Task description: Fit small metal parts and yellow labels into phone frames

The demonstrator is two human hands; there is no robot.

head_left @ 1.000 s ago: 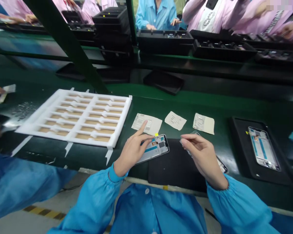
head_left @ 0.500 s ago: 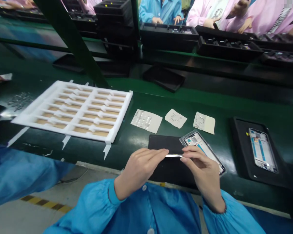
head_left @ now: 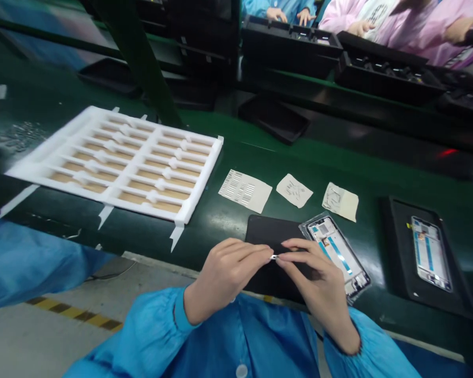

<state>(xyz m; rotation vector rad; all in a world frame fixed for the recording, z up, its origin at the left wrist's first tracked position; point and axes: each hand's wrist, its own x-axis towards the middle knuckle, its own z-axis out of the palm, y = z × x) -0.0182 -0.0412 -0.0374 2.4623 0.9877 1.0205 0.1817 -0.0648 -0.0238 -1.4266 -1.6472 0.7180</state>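
Observation:
Above the black mat (head_left: 266, 228), my left hand (head_left: 228, 270) and my right hand (head_left: 317, 275) meet at their fingertips. Each is pinched closed on a small white strip (head_left: 274, 257), of which only a short, pale piece shows with a dark spot on it. Most of it is hidden by the fingers. Just behind my right hand, a phone frame (head_left: 341, 252) with blue strips lies tilted on clear film, partly over the mat. Beyond the mat lie a sheet of silvery strips (head_left: 246, 190) and two smaller paper pieces (head_left: 294, 190), (head_left: 341, 201) bearing thin parts.
A white slotted tray (head_left: 185, 210) is taped down at the left, near scattered small metal parts (head_left: 19, 135). To the right, a black tray (head_left: 398, 252) holds another phone frame (head_left: 431, 254). Across the bench, people in blue and pink work behind black bins (head_left: 291, 50). A green post (head_left: 142, 68) slants down.
My right hand has moved left, up to the left fingertips, so less of the white strip shows between them. The head view has shifted slightly, and the bench things appear moved.

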